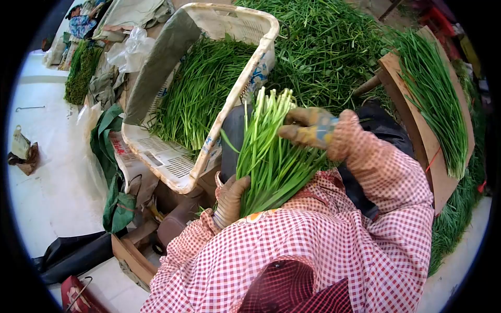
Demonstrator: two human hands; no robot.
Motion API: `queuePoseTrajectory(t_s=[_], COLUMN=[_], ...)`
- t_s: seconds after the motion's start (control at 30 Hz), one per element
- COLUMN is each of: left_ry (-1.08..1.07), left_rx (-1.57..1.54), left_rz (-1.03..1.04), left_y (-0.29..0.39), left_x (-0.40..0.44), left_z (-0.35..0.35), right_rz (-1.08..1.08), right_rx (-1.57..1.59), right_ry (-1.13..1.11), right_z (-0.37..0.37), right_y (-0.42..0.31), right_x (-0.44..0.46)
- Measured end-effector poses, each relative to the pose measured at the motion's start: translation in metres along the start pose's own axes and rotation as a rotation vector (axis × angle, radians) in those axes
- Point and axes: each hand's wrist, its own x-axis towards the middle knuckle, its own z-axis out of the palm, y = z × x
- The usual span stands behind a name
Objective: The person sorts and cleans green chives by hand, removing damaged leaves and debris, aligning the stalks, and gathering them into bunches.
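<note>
A thick bunch of garlic chives [274,161] lies slanted across my lap, its pale cut ends pointing up and away from me. My gloved left hand [233,200] is closed around the lower left side of the bunch; the fingers behind it are hidden. At the right edge of the pale stems is my right hand [310,128], in a stained glove and slightly blurred. Its fingers are apart, with nothing visible between them. Whether they touch the stems I cannot tell. Checked sleeves cover both arms.
A white plastic basket [203,151] holding more chives [209,83] stands ahead on the left. Loose greens [323,52] are heaped beyond my hands. On the right, a wooden board [443,190] carries another pile of chives [436,104]. Green cloth [107,156] hangs beside the basket.
</note>
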Motion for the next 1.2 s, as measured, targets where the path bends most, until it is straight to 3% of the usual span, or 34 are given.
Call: queuePoseTrajectory(t_s=[0.1,0.23,0.3,0.37,0.4,0.5,0.53,0.6,0.63,0.7,0.77,0.83,0.97,1.03,1.07,1.1,1.13,1.17,1.2], left_ry=[-0.008,-0.003,0.024,0.065,0.073,0.06,0.07,0.081,0.076,0.083,0.072,0.063,0.093,0.106,0.08,0.054,0.057,0.056,0.05], left_rx=[0.082,0.158,0.227,0.299,0.321,0.338,0.352,0.361,0.363,0.467,0.462,0.459,0.527,0.582,0.461,0.341,0.344,0.342,0.349], left_rz=[-0.053,-0.027,0.017,0.056,0.066,0.084,0.097,0.104,0.1,0.092,0.102,0.113,0.134,0.113,0.104,0.095,0.077,0.077,0.079], left_y=[-0.003,0.001,-0.005,-0.007,-0.005,-0.006,-0.006,-0.006,-0.002,0.005,0.003,0.001,0.005,0.006,0.002,0.001,0.003,0.003,0.003], left_x=[0.005,0.001,0.002,0.0,-0.003,-0.003,-0.004,-0.006,-0.007,-0.008,-0.007,-0.007,-0.008,-0.006,-0.003,-0.002,-0.005,-0.004,-0.003], left_z=[-0.018,-0.012,-0.014,-0.012,-0.009,-0.01,-0.008,-0.002,0.003,0.011,0.009,0.009,0.007,0.005,0.003,0.001,0.003,0.001,-0.003], right_rz=[0.045,0.062,-0.224,0.254,0.257,0.354,0.351,0.06,-0.067,0.195,0.202,0.17,0.195,0.079,0.033,0.013,0.028,0.046,-0.148], right_rx=[0.45,0.437,-0.441,-0.512,-0.516,-0.41,-0.415,0.342,0.589,0.339,-0.038,-0.168,0.153,0.133,0.254,0.124,0.202,0.212,0.224], right_ry=[-0.051,-0.122,0.195,0.059,0.06,0.625,0.626,0.61,0.526,0.258,0.194,0.111,0.088,0.21,0.329,0.562,0.473,0.726,0.865], right_z=[0.02,0.007,-0.005,-0.042,-0.056,-0.096,-0.094,-0.087,-0.07,-0.057,-0.036,-0.029,-0.018,-0.015,-0.014,-0.021,-0.048,-0.067,-0.099], right_y=[0.012,0.025,0.042,0.025,0.038,0.11,0.113,0.121,0.091,0.032,0.006,0.015,0.021,0.033,0.034,0.04,0.044,0.058,0.084], right_x=[0.015,0.013,0.014,0.011,0.012,0.001,0.005,0.008,0.004,-0.003,0.003,0.022,0.029,0.035,0.035,0.041,0.043,0.049,0.053])
